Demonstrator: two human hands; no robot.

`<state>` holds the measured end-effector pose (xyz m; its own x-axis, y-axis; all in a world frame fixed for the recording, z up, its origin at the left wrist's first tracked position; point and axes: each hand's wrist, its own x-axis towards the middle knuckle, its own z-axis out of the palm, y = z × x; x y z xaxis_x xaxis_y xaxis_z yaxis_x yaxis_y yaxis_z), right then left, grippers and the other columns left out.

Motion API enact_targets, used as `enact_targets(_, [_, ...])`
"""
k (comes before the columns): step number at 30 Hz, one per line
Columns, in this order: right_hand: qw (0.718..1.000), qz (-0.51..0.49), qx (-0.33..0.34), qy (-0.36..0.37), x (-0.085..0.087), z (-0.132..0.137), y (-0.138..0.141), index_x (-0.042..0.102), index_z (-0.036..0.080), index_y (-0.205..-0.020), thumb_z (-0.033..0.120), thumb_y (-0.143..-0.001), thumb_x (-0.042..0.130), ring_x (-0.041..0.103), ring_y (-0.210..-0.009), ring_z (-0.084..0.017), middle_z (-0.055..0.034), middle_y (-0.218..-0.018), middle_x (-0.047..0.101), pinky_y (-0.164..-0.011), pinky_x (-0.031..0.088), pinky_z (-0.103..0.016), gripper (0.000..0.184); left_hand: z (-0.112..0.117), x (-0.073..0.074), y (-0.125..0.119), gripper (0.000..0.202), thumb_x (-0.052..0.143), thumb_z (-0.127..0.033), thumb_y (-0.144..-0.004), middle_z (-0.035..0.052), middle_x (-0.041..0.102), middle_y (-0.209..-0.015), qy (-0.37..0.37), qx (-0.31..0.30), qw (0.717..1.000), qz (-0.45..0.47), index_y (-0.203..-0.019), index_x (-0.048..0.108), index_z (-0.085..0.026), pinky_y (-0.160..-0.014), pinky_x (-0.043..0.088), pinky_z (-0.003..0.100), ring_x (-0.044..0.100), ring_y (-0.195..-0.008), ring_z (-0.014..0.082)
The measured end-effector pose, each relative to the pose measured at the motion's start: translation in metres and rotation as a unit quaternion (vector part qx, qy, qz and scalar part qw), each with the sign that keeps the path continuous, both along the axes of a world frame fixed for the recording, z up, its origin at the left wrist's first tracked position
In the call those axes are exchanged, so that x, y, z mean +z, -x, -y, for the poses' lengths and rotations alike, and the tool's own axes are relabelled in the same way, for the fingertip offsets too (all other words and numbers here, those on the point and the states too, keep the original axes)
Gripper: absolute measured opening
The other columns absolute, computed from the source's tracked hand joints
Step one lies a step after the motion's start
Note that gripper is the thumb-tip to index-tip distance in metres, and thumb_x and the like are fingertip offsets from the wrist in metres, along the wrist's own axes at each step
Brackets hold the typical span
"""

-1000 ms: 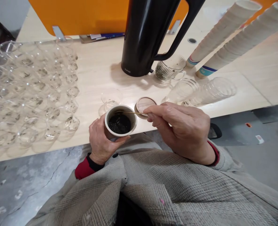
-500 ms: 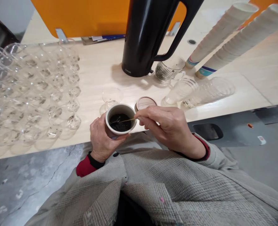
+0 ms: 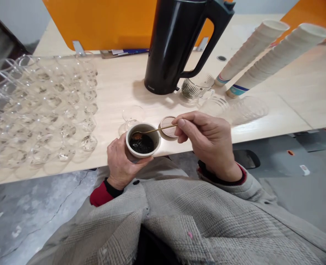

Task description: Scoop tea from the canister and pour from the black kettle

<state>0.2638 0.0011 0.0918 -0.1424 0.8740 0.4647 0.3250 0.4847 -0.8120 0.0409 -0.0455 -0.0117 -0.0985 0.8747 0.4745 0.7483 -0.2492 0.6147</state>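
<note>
My left hand (image 3: 120,160) is wrapped round a small white jar (image 3: 142,140) with dark tea leaves inside, held at the table's near edge. My right hand (image 3: 208,140) pinches the handle of a thin gold spoon (image 3: 153,130). The spoon's bowl rests over the jar's far-left rim. The jar's round wooden lid (image 3: 167,127) lies on the table just behind the spoon handle. A small empty glass cup (image 3: 132,115) stands right behind the jar.
Several rows of small clear glass cups (image 3: 41,110) fill the left of the light wooden table (image 3: 119,81). A tall black kettle (image 3: 176,44) stands at the back centre beside a ribbed glass (image 3: 194,87). Two stacks of paper cups (image 3: 265,48) and a lying stack of clear cups (image 3: 234,106) are at right.
The spoon has come up out of the tea leaves to the jar's rim, and my right hand has shifted right and slightly up. The left hand still holds the jar.
</note>
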Motion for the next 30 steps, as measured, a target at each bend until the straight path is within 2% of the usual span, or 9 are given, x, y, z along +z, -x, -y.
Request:
enact_targets(4, [0.996, 0.064, 0.065, 0.011, -0.005, 0.0, 0.008, 0.073, 0.019, -0.087, 0.024, -0.102, 0.061, 0.063, -0.053, -0.009, 0.0019, -0.069, 0.07, -0.052, 0.05, -0.022, 0.02, 0.001, -0.003, 0.0, 0.1, 0.086, -0.076, -0.069, 0.0167, 0.073, -0.136, -0.018, 0.005, 1.0, -0.01, -0.146, 0.053, -0.021, -0.108, 0.054, 0.058, 0.07, -0.124, 0.0388])
enact_targets(7, [0.994, 0.067, 0.085, 0.028, -0.002, 0.001, 0.009, 0.073, 0.019, -0.087, 0.022, -0.101, 0.061, 0.062, -0.052, -0.008, 0.0026, -0.068, 0.069, -0.052, 0.049, -0.022, 0.019, 0.002, -0.004, 0.001, 0.1, 0.086, -0.074, -0.07, 0.0177, 0.072, -0.138, -0.026, -0.002, 1.0, -0.016, -0.147, 0.052, -0.02, -0.109, 0.054, 0.059, 0.07, -0.126, 0.0391])
enact_targets(13, [0.993, -0.003, 0.033, 0.112, 0.01, 0.002, 0.0, 0.073, 0.021, -0.083, 0.028, -0.101, 0.067, 0.059, -0.048, -0.008, 0.0031, -0.063, 0.067, -0.044, 0.045, -0.021, 0.02, 0.001, -0.003, 0.002, 0.1, 0.086, -0.075, -0.07, 0.0177, 0.073, -0.137, -0.02, -0.003, 1.0, -0.015, -0.147, 0.053, -0.02, -0.109, 0.055, 0.059, 0.07, -0.125, 0.0396])
enact_targets(18, [0.992, -0.077, -0.007, 0.101, 0.011, -0.001, -0.003, 0.074, 0.021, -0.084, 0.036, -0.1, 0.073, 0.058, -0.048, -0.008, 0.0028, -0.064, 0.067, -0.045, 0.049, -0.022, 0.021, 0.001, -0.003, 0.001, 0.1, 0.087, -0.075, -0.07, 0.0173, 0.072, -0.137, -0.026, -0.004, 1.0, -0.011, -0.147, 0.054, -0.021, -0.11, 0.054, 0.06, 0.07, -0.125, 0.0398])
enact_targets(23, [0.99, -0.104, -0.025, 0.089, 0.01, -0.004, -0.003, 0.074, 0.021, -0.086, 0.039, -0.099, 0.074, 0.057, -0.048, -0.008, 0.0031, -0.066, 0.067, -0.046, 0.051, -0.022, 0.022, 0.001, -0.002, 0.001, 0.1, 0.087, -0.074, -0.07, 0.0181, 0.072, -0.137, -0.03, -0.008, 0.999, -0.01, -0.148, 0.053, -0.02, -0.11, 0.054, 0.061, 0.07, -0.125, 0.0399])
enact_targets(30, [0.989, -0.135, -0.048, 0.026, 0.005, -0.014, -0.007, 0.075, 0.023, -0.091, 0.041, -0.101, 0.072, 0.058, -0.05, -0.008, 0.0038, -0.068, 0.066, -0.047, 0.051, -0.022, 0.021, 0.001, -0.003, 0.002, 0.101, 0.086, -0.075, -0.07, 0.0186, 0.072, -0.137, -0.028, 0.001, 0.999, -0.024, -0.148, 0.052, -0.02, -0.109, 0.054, 0.062, 0.07, -0.124, 0.0409])
